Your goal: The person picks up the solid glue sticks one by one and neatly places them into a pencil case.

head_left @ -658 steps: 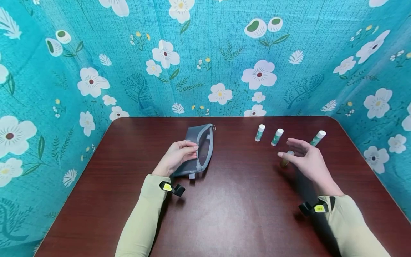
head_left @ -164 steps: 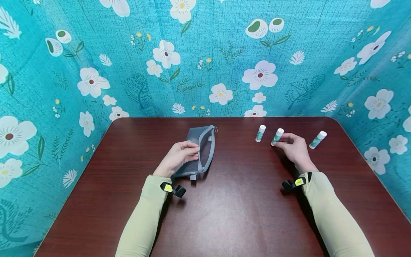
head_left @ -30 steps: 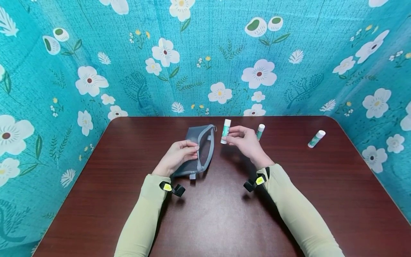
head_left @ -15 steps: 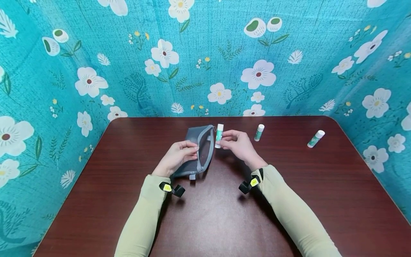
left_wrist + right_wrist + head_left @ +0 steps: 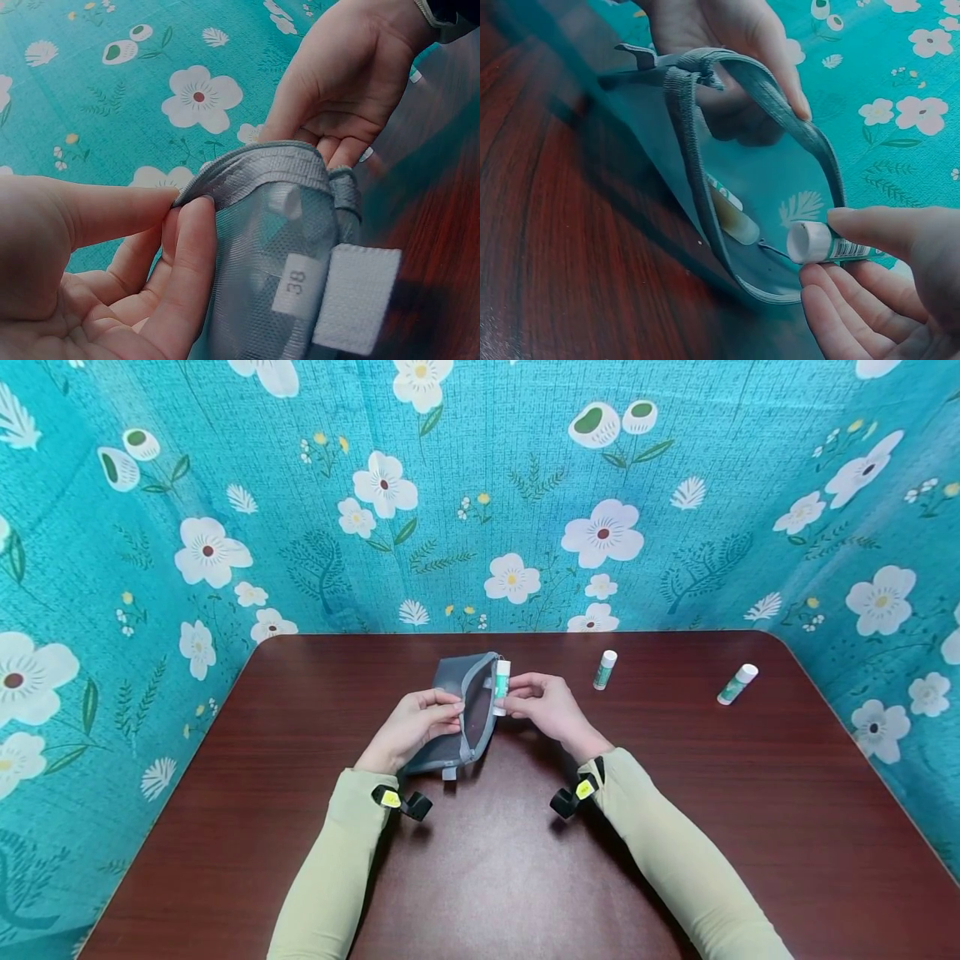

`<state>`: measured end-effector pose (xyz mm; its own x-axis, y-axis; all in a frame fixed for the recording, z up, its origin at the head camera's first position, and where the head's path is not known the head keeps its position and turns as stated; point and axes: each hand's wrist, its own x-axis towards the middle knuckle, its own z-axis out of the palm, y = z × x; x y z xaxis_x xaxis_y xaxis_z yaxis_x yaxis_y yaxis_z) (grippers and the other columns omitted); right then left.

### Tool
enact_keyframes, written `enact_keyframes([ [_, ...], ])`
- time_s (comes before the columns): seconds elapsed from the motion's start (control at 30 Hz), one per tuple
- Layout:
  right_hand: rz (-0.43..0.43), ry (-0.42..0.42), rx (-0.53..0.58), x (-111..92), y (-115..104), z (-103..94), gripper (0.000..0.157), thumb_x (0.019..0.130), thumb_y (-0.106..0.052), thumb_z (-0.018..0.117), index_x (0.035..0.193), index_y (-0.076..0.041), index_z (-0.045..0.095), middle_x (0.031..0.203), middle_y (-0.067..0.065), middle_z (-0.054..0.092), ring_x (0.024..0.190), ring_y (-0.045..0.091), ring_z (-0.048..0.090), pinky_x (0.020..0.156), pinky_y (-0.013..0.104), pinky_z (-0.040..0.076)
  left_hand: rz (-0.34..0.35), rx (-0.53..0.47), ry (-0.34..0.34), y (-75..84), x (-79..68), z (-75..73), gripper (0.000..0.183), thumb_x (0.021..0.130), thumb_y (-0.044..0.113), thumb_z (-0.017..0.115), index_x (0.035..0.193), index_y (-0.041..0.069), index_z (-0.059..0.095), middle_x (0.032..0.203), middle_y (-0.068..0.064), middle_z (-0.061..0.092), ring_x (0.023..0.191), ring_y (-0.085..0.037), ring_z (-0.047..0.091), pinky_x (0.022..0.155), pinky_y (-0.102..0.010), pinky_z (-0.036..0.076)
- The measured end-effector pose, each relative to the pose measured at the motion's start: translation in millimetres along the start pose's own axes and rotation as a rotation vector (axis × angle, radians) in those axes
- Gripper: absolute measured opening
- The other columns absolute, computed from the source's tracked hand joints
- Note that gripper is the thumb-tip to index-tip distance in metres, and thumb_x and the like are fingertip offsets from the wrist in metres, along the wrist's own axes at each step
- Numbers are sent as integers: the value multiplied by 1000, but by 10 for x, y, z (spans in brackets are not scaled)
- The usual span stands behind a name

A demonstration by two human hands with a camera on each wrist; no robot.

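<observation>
Right hand (image 5: 543,703): thumb and fingers pinch a white-capped lip balm tube (image 5: 501,687), cap pointing into the mouth of the pouch. Left hand (image 5: 411,724): thumb and forefinger pinch the near rim of the grey mesh pouch (image 5: 472,714), holding the zipper opening apart above the table (image 5: 525,860). Inside the pouch, the right wrist view shows one tube already lying (image 5: 731,214) at the bottom. On the dark wooden table to the right, well apart from the hands, stand two more tubes (image 5: 604,669), the farther one (image 5: 737,683) tilted. Teal floral cloth (image 5: 525,510) surrounds the table.
</observation>
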<state>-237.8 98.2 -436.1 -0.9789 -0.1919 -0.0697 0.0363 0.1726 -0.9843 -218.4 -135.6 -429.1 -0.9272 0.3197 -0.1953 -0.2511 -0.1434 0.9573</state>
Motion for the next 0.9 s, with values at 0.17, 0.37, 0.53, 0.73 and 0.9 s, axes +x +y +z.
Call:
enact_keyframes([
  [0.17, 13, -23, -6, -4, 14, 38, 32, 79, -12, 76, 107, -1, 64, 90, 14, 68, 82, 33, 65, 77, 46, 53, -3, 5, 3, 2, -2, 4, 23, 90, 4, 62, 108, -8, 58, 112, -33, 51, 76, -18, 60, 78, -31, 54],
  [0.37, 40, -34, -11, 23, 68, 82, 34, 79, -14, 77, 108, -3, 64, 89, 12, 68, 82, 34, 66, 75, 43, 54, -9, 12, 5, 6, 1, 9, 29, 90, 4, 62, 113, -12, 55, 114, -34, 49, 75, -17, 61, 78, -31, 54],
  [0.53, 57, -46, 0, 27, 83, 118, 35, 79, -12, 76, 110, -1, 63, 89, 14, 68, 80, 33, 66, 74, 43, 55, -10, 23, -5, 10, 4, 6, 40, 90, 6, 62, 120, -17, 48, 110, -29, 52, 76, -17, 60, 79, -31, 53],
  [0.73, 91, -62, 16, 27, 91, 152, 37, 79, -11, 76, 112, 0, 62, 89, 14, 68, 79, 30, 66, 74, 42, 55, -10, 31, -8, 26, 1, 7, 38, 90, 7, 63, 118, -15, 51, 102, -19, 56, 78, -18, 60, 80, -32, 53],
  [0.9, 119, -76, 29, 12, 66, 175, 38, 80, -9, 75, 113, 2, 60, 91, 16, 68, 81, 31, 66, 76, 43, 54, -10, 21, -11, 25, 0, 11, 35, 90, 7, 62, 117, -15, 52, 103, -19, 56, 77, -18, 60, 80, -32, 53],
])
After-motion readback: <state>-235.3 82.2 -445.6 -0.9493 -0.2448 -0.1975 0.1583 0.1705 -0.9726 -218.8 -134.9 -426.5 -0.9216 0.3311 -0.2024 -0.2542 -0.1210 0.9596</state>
